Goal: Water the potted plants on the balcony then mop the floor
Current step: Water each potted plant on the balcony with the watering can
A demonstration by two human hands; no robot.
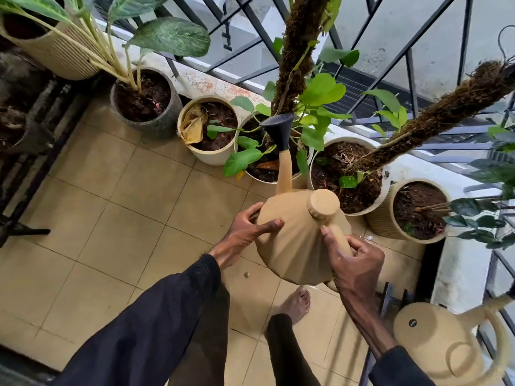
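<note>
I hold a tan watering can (pixel 295 240) over the tiled floor, its spout and black rose (pixel 280 132) pointing at the cream pot with the moss pole and green leaves (pixel 259 178). My right hand (pixel 354 263) grips the can's handle. My left hand (pixel 246 229) holds the can's left side, thumb across its top. Along the railing stands a row of pots: a grey one (pixel 164 123), a cream one with a dry yellow leaf (pixel 211 160), a white one with a leaning moss pole (pixel 387 190), and a ribbed one (pixel 390 227).
A second cream watering can (pixel 443 344) lies at the lower right. A ribbed cream pot (pixel 55 54) stands at the top left above a dark rack (pixel 25 151). The black metal railing (pixel 409 68) closes off the far side. My bare foot (pixel 296 303) is on the beige tiles (pixel 117 196).
</note>
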